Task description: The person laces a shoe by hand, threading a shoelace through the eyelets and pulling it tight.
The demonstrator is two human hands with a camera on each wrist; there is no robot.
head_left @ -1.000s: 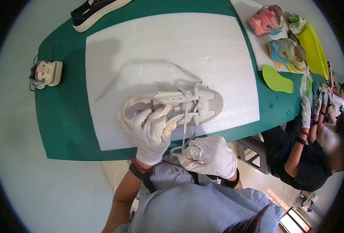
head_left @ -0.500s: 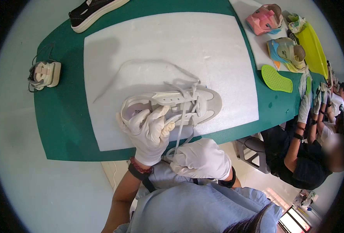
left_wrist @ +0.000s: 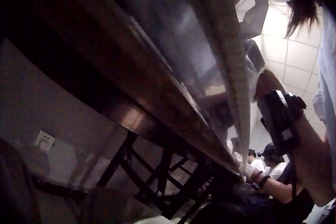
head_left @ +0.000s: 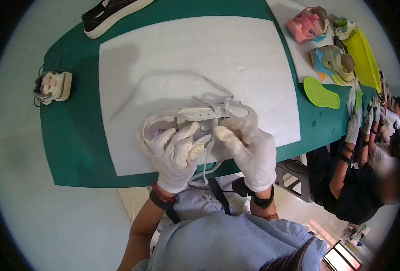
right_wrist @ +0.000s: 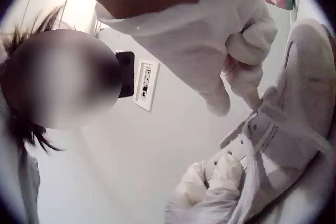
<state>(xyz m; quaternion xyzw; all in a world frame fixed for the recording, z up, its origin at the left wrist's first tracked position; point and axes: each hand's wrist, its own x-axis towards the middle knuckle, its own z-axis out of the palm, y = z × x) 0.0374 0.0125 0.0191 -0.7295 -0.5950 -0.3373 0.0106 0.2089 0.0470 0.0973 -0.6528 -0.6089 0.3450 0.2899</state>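
A pale grey-white sneaker (head_left: 164,113) lies on the white foam sheet (head_left: 200,49), its toe to the right. My gloved left hand (head_left: 175,151) grips the shoe's near side by the opening, fingers curled over the eyelet edge. Over the front lacing, my gloved right hand (head_left: 252,151) has its fingertips bent in at the shoelace (head_left: 206,167). In the right wrist view, a fingertip of the right hand (right_wrist: 247,61) meets the lace beside the eyelets. One lace length trails across the sheet; another hangs over the near table edge. The right hand covers part of the toe.
On the green table (head_left: 69,149) stand a black shoe (head_left: 114,16) at the back and a small sneaker (head_left: 53,87) at the left. At the right are a pink shoe (head_left: 307,23), a multicoloured shoe (head_left: 333,63), and a green insole (head_left: 321,92). Another person sits beyond.
The right hand drew the lace toward the body and left, then released that length and moved up and forward to the lacing near the toe. The left hand keeps its hold.
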